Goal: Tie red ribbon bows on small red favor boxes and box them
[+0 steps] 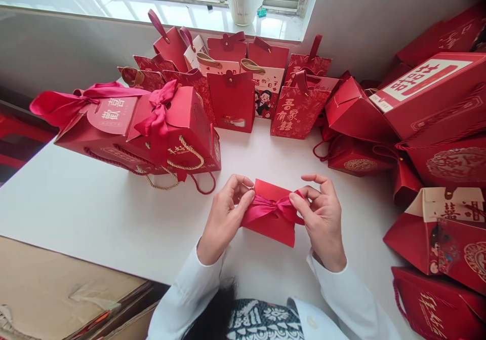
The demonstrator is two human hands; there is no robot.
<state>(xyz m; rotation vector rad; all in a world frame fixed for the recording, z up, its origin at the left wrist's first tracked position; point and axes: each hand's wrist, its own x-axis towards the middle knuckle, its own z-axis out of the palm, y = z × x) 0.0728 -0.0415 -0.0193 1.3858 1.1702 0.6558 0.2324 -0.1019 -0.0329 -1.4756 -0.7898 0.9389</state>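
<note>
My hands hold a small red paper packet (271, 233) just above the white table (94, 208). A red satin ribbon (275, 208) is wrapped around the packet and gathered into a bow at its middle. My left hand (224, 218) pinches the ribbon and the packet's left end between thumb and fingers. On the other side, my right hand (321, 221) pinches the right part of the bow. My fingers hide part of the knot.
Red gift bags (298, 102) and gift boxes stand along the table's far side, and a large ribbon-tied box (174, 127) sits to the left. More red boxes (436, 97) are piled on the right. A cardboard box (56, 289) lies below the near left table edge.
</note>
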